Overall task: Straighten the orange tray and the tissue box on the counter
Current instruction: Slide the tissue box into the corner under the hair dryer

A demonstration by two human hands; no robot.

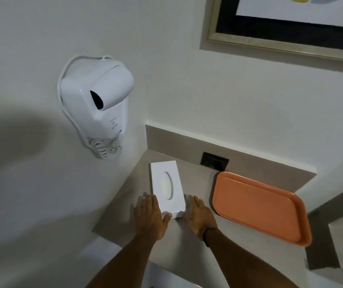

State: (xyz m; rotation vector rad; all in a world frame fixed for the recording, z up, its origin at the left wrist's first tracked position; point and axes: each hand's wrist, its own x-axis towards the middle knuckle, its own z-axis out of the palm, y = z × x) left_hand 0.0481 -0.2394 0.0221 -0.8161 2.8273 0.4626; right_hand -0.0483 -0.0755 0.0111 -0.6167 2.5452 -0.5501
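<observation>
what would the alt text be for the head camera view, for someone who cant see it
Two bare hands, the left hand and the right hand, press flat against the long sides of a white tissue box on a grey counter. An empty orange tray lies to the box's right, and a white wall-mounted hair dryer hangs to the upper left.

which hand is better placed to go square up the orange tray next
The right hand. It lies flat on the grey counter between the white rectangular tissue box and the orange plastic tray, so the box is not in its way. The left hand is on the box's far side.
</observation>
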